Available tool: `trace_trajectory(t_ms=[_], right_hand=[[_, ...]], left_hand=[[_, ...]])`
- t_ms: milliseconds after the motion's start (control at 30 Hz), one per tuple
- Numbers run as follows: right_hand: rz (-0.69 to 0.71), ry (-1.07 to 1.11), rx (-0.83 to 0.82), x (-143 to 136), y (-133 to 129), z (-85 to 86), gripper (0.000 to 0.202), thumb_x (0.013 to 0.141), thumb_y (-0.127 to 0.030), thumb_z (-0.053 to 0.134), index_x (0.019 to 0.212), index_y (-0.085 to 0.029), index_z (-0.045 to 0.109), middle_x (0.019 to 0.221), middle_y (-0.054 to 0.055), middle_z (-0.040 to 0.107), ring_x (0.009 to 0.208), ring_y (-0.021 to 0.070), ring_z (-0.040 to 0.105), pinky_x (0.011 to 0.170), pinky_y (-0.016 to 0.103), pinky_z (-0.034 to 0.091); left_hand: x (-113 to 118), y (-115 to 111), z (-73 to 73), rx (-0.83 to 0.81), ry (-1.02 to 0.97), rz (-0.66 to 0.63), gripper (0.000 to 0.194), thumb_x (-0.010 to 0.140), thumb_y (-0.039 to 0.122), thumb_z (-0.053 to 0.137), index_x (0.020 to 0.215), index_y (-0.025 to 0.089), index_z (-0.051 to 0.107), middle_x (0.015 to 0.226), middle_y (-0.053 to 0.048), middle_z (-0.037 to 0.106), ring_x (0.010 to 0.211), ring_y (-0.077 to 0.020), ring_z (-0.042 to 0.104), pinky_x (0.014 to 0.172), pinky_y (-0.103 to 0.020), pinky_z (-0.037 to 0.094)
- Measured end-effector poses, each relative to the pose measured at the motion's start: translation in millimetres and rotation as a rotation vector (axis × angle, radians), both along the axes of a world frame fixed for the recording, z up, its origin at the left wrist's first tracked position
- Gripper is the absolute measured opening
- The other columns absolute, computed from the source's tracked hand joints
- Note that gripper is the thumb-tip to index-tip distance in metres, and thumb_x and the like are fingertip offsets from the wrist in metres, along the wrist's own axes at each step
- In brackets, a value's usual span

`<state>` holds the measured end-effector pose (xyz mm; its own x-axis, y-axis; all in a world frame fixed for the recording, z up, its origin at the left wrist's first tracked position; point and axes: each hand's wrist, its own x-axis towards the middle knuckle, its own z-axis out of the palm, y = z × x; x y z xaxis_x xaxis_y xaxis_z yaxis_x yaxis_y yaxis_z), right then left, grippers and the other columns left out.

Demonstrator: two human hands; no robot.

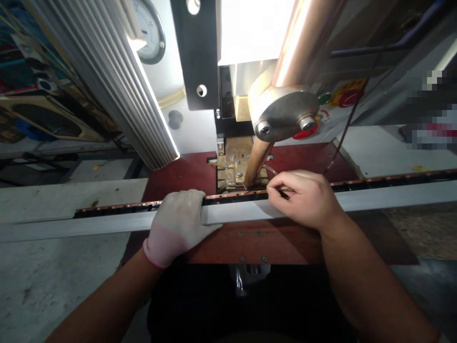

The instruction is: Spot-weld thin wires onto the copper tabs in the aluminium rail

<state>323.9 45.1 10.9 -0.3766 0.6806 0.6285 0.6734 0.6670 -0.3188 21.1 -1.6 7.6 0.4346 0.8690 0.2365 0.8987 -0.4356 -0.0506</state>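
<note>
A long light-grey rail (235, 211) runs left to right before me, and a black strip with copper-coloured pieces (228, 196) lies along its far edge. My left hand (178, 219), in a white glove with a pink cuff, wraps over both from above. Bare, my right hand (303, 197) rests against the rail farther right. Its thumb and forefinger are pinched together at the strip; whatever is between them is too small to make out. Just left of those fingertips, a copper-coloured rod (259, 162) slants down to a brass block (228, 169) with bolts.
Above stands a machine with a bolted metal clamp (285, 114), a round gauge (146, 31), a ribbed metal housing (103, 71) and red stop buttons (348, 98). A dark red work plate (221, 245) lies under the rail. Pale tabletops (64, 271) extend to both sides.
</note>
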Motion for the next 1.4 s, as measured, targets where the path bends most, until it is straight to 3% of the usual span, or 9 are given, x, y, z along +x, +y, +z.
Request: trace_trajectory(t_ms=[133,300,500,800,1167,1400], right_hand=[[0.048,-0.011,-0.033,-13.4,-3.1,1.0,0.014,0.09,-0.019,0.064,0.077,-0.023,0.069,0.066,-0.003,0.07,0.06,0.0151,0.064,0.068,0.03,0.049],[-0.049,-0.105,-0.139,-17.9,-6.4,-2.8,0.016,0.093,-0.024,0.062,0.081,-0.024,0.073,0.073,-0.001,0.077,0.064,0.017,0.067,0.071,0.032,0.047],[-0.126,-0.115,-0.146,-17.6,-7.4,-4.1,0.015,0.09,-0.023,0.063,0.08,-0.024,0.073,0.072,-0.001,0.076,0.064,0.0177,0.067,0.067,0.032,0.044],[-0.129,-0.127,-0.105,-18.2,-6.4,-9.0,0.019,0.095,-0.024,0.062,0.082,-0.023,0.076,0.077,0.0,0.08,0.069,0.0203,0.072,0.07,0.033,0.046],[-0.188,-0.158,-0.087,-17.5,-7.5,-5.8,0.015,0.084,-0.02,0.061,0.07,-0.024,0.067,0.064,-0.001,0.07,0.059,0.0171,0.06,0.061,0.032,0.039],[-0.147,-0.031,-0.099,-14.0,-8.1,-5.3,0.015,0.087,-0.02,0.061,0.075,-0.023,0.069,0.064,-0.002,0.068,0.056,0.0148,0.058,0.061,0.03,0.042]], left_hand=[[9.0,-3.6,-4.2,0.054,-0.037,-0.022,0.06,0.095,0.078,0.056,0.1,0.019,0.066,0.086,-0.01,0.07,0.079,-0.0323,0.067,0.074,-0.048,0.047],[12.2,-5.9,-7.0,0.126,-0.037,-0.03,0.056,0.096,0.074,0.058,0.101,0.019,0.065,0.087,-0.011,0.072,0.081,-0.0323,0.068,0.077,-0.048,0.049],[10.3,-7.3,-9.7,0.137,-0.05,-0.057,0.059,0.096,0.072,0.06,0.112,0.016,0.067,0.099,-0.015,0.076,0.088,-0.0333,0.072,0.081,-0.048,0.051],[11.6,-8.2,-9.3,0.16,-0.031,-0.033,0.056,0.096,0.069,0.062,0.11,0.015,0.068,0.096,-0.014,0.076,0.086,-0.0329,0.071,0.082,-0.048,0.051],[10.1,-8.2,-11.0,0.132,-0.052,-0.024,0.061,0.095,0.072,0.062,0.115,0.015,0.069,0.101,-0.016,0.077,0.089,-0.0341,0.071,0.084,-0.05,0.052],[10.7,-8.0,-10.0,0.131,-0.058,-0.024,0.061,0.095,0.072,0.062,0.114,0.015,0.07,0.1,-0.016,0.077,0.088,-0.0333,0.071,0.084,-0.049,0.052]])
